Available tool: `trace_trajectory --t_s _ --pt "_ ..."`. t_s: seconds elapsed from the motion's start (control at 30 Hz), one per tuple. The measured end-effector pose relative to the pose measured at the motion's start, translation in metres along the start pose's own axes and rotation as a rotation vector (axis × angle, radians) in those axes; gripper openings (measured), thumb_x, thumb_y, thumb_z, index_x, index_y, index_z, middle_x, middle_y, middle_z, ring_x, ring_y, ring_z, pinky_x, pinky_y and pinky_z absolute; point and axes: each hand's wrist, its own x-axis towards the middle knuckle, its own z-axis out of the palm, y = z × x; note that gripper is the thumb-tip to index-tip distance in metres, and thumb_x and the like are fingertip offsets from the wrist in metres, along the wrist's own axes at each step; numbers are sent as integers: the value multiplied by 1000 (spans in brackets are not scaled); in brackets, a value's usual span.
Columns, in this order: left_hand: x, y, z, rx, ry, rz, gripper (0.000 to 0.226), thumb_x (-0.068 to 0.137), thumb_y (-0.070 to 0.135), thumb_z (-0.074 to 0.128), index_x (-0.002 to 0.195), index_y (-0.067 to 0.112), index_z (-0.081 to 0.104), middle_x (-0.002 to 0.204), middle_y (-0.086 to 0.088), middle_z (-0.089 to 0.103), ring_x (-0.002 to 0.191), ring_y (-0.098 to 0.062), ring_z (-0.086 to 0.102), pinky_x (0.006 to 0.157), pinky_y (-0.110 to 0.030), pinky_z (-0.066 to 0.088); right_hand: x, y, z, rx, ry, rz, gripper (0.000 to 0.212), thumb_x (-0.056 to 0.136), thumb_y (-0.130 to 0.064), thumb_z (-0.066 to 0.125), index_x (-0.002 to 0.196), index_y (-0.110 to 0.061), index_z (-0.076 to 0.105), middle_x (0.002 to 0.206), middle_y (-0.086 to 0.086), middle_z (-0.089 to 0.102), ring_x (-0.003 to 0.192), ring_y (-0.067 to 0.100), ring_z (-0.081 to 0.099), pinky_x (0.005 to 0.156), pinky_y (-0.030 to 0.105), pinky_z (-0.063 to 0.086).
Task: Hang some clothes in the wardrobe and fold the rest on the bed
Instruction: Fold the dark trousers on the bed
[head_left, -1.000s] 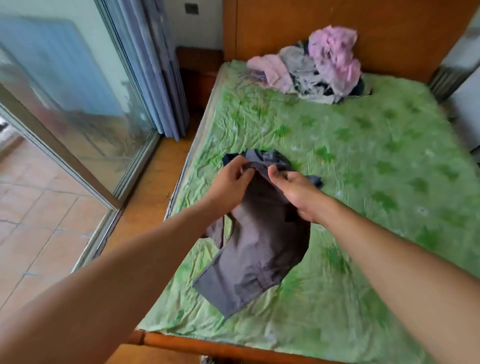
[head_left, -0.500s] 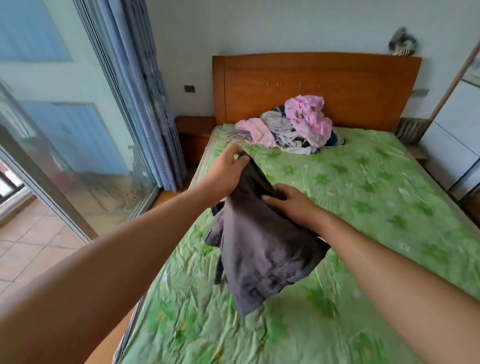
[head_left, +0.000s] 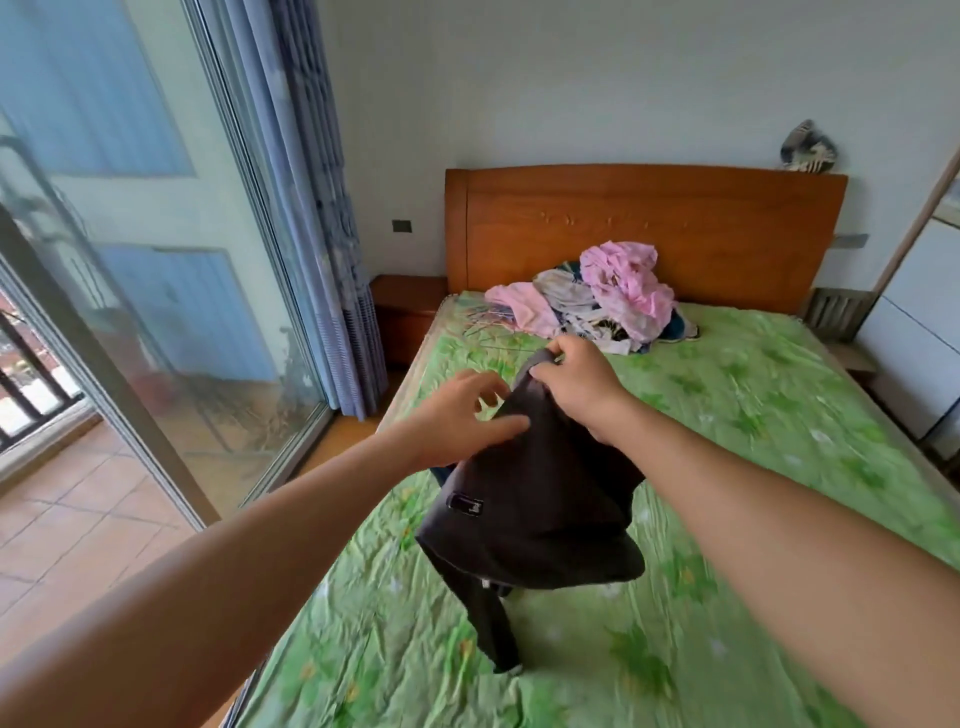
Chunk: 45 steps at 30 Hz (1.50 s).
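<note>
While dangling at frame centre above the bed (head_left: 779, 415), looks soft, light and floppy, judging by the droop of the garment (head_left: 535, 499), one narrow part trailing low. Pinched at its top edge by the right hand (head_left: 576, 379), thumb and fingers clamped on a fold. Touched just left of that by the left hand (head_left: 457, 415), fingers spread loose, gripping nothing. Probably best taken at two corners of one hem, hands apart, to spread flat. Little risk of slipping, none of breakage. More to sort in the pile (head_left: 613, 296), upper centre.
</note>
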Motion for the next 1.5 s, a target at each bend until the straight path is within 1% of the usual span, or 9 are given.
trace_trajectory --t_s 0.1,0.3,0.5,0.67,0.97,1.1,1.3,1.4,1.5 --pt "-8 12 17 -147 -260 -40 81 80 52 80 145 24 42 128 16 54 117 -4 55 88 -14 40 7 -13 -5 151 -24 102 15 88 -13 66 79 -13 54 73 5 52 67 20 48 59 32 32" --pt "3 11 20 -128 -14 -116 31 90 13 67 121 14 64 114 -3 69 107 -22 63 95 -36 49 6 -6 -15 95 -52 66 19 95 -29 63 87 -14 55 78 1 54 74 19 51 63 32 37" --pt "18 26 -3 -567 131 -258 12 93 3 64 101 12 68 94 -14 73 77 -19 71 69 -35 60 -41 25 -15 -477 287 -323 59 98 -56 44 131 -9 57 120 13 55 114 34 52 91 51 47" --pt "31 44 -17 -885 185 -349 26 96 2 63 122 0 63 113 -21 71 90 -27 71 78 -39 61 -77 49 -15 -438 43 -712 92 85 -72 53 148 -6 43 137 16 47 127 35 46 108 48 41" --pt "22 53 -4 -1155 141 -334 29 100 1 55 129 0 59 103 -19 70 84 -27 72 76 -38 61 -57 54 -11 346 -201 14 48 75 -12 72 121 -22 61 109 8 70 98 24 66 83 32 52" --pt "12 49 -7 -1197 64 -296 28 100 2 54 126 9 61 105 -15 70 88 -25 71 80 -37 61 -47 56 -20 780 -133 354 48 74 -23 61 122 -23 60 106 3 66 91 13 61 67 29 47" --pt "-2 46 -14 -1224 -36 -263 21 99 5 57 116 14 66 109 -15 72 98 -28 71 95 -44 56 -35 63 -16 681 -400 495 45 93 -65 53 111 -32 77 105 -5 77 98 19 70 84 39 52" --pt "-4 43 -15 -1214 -36 -266 26 99 3 56 122 10 64 116 -18 69 103 -30 68 103 -47 51 -31 50 -8 832 -353 458 40 95 -37 63 121 -7 70 119 18 71 107 38 69 95 47 55" --pt "-8 36 -15 -1156 -52 -294 35 98 -2 52 131 6 60 118 -20 67 99 -31 67 96 -45 54 -22 29 -11 878 -171 334 12 91 -4 62 102 -9 63 95 21 67 80 31 67 74 36 54"
